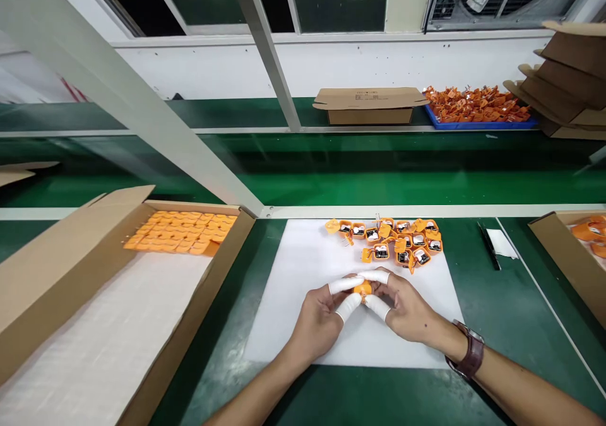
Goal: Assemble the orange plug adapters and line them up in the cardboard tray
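Observation:
Between the fingertips of both hands is a small orange plastic part point(363, 289), held above a white sheet point(284, 325). My left hand point(326, 319) pinches it from the left with thumb and forefinger, which wear white finger cots. My right hand point(402, 303) grips the same part from the right, its thumb and forefinger covered likewise; a dark strap watch is on that wrist. Just beyond the hands lies a loose cluster of similar orange parts point(380, 252), several with dark and white insides facing up. The fingers hide much of the held part.
An open cardboard box point(208, 306) at left holds rows of orange pieces point(182, 230) on white lining. Rightward lie a black pen point(489, 247) and white paper point(502, 243) near another box point(568, 255). A blue tray point(483, 125) of orange parts stands behind. A metal post point(189, 148) slants at left.

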A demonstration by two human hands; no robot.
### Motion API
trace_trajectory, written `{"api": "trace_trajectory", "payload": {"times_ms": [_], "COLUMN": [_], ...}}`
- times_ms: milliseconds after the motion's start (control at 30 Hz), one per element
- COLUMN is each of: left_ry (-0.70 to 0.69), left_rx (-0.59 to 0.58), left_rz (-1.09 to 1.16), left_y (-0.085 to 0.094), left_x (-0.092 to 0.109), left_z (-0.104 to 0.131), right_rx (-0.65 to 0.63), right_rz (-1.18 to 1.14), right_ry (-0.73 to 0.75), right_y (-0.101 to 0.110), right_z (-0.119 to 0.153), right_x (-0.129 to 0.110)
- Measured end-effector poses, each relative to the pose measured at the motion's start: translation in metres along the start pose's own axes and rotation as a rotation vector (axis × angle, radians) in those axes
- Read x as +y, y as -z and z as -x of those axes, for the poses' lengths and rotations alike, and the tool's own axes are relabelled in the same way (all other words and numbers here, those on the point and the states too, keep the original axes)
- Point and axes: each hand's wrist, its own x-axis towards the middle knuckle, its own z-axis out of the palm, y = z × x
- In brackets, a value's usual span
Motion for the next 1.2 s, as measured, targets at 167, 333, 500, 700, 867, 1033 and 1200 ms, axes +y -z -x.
{"api": "trace_trajectory", "payload": {"times_ms": [167, 333, 500, 700, 867, 1033, 1200], "left_ry": [-0.014, -0.07, -0.188, -0.24, -0.264, -0.377, -0.58], "left_rx": [-0.029, -0.12, -0.172, -0.116, -0.083, -0.033, -0.002], "left_rz": [-0.064, -0.156, -0.277, -0.319, -0.318, -0.541, -0.717], "left_y": [0.001, 0.004, 0.009, 0.011, 0.016, 0.018, 0.015], "left_x": [-0.003, -0.001, -0.008, -0.015, -0.015, -0.021, -0.019], "left_z": [-0.001, -0.001, 0.001, -0.001, -0.003, -0.004, -0.005], "right_rx": [-0.035, -0.041, -0.047, -0.074, -0.095, -0.059, -0.049], "right_rz": [-0.103, -0.146, -0.15, -0.18, -0.192, -0.185, -0.14], "right_ry": [-0.021, -0.072, -0.066, -0.056, -0.039, -0.015, 0.012], "right_y": [0.003, 0.005, 0.006, 0.009, 0.012, 0.007, 0.005], "right_z": [-0.002, -0.004, -0.004, -0.004, -0.002, -0.004, -0.005], "right_x": [-0.001, 0.002, 0.003, -0.004, 0.002, 0.008, 0.009]}}
